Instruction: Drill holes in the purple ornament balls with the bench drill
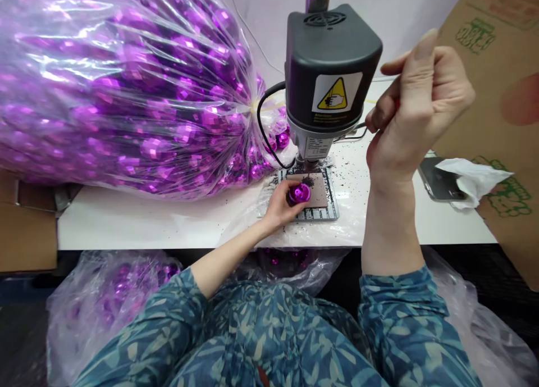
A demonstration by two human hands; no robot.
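A small bench drill press [332, 67] with a black motor housing and a yellow warning label stands in front of me. My left hand [283, 203] grips a shiny purple ball [300, 193], held over the brown board [319, 191] on the press's grooved metal base [332, 212]. The ball is just in front of the drill's lower end. Raised beside the motor, my right hand [415, 100] is closed around the press's lever, of which a bit of red and a thin metal rod show. Dark shavings lie on the board and around the base.
A big clear bag [138, 95] of purple mirrored balls fills the left of the white table [168, 224]. At right lie a phone [438, 179] and a crumpled tissue [475, 176], beside a cardboard box [501, 55]. Another bag [113, 297] of purple pieces sits below the table edge.
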